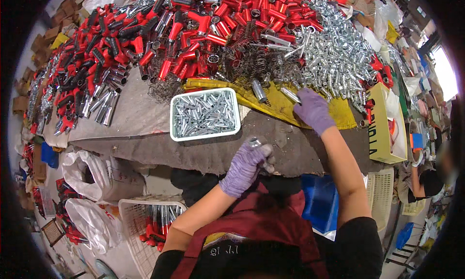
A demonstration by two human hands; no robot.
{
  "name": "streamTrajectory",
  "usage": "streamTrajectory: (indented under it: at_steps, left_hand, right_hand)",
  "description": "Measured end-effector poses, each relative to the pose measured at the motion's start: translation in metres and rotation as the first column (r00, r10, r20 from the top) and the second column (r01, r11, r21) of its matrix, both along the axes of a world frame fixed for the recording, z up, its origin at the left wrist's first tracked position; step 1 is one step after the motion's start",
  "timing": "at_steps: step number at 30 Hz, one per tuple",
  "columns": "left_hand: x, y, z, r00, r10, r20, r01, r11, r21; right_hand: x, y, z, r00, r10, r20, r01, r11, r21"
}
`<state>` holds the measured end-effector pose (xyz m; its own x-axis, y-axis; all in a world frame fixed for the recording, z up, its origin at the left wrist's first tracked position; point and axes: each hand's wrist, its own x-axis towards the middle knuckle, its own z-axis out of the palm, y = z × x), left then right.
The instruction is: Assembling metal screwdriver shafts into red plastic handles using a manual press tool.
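My left hand (pixel 246 165), in a purple glove with greyish fingertips, is closed round a short silver metal tube (pixel 255 142) whose round end shows above the fingers. My right hand (pixel 314 111), gloved too, reaches to the yellow cloth (pixel 281 108) and pinches a slim silver metal rod (pixel 290 95) at its fingertips. Left of that rod lies a loose metal cylinder (pixel 258 91) with a dark spring at its lower end. A white tray (pixel 173 119) full of small metal pins stands left of my hands.
Red tubes (pixel 227 24), red and black handles (pixel 101 56), dark coil springs (pixel 242 56) and silver metal fittings (pixel 329 56) are heaped across the table's far side. A yellow box (pixel 383 119) stands at right. Below are white sacks (pixel 87 175), a crate (pixel 138 230) and a blue bin (pixel 319 201).
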<state>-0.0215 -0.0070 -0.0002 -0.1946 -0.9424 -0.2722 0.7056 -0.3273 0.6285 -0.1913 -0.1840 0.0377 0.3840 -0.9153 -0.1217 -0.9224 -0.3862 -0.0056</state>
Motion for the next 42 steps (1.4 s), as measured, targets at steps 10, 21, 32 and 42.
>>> streamTrajectory:
  at_steps: [10, 21, 32, 42]
  left_hand:
    - [0.006, -0.007, 0.016, 0.849, 0.335, -0.409, -0.364, 0.932, 0.009]
    - [0.051, 0.034, 0.026, 0.865, 0.26, -0.429, -0.322, 0.944, -0.076]
    - [0.041, 0.08, -0.003, 0.504, 0.346, 0.791, 0.21, 0.84, -0.5]
    - [0.085, 0.113, 0.027, 0.59, 0.172, 0.789, 0.206, 0.912, -0.354]
  right_hand:
    - [-0.014, 0.141, 0.037, 0.761, 0.341, 0.552, -0.289, 0.94, -0.183]
    - [0.035, 0.143, 0.064, 0.573, 0.353, 0.74, -0.351, 0.921, -0.167]
    - [0.092, 0.157, 0.036, 0.622, 0.548, 0.559, -0.605, 0.79, -0.101]
    - [0.125, 0.145, 0.066, 0.475, 0.832, 0.288, -0.607, 0.546, -0.578]
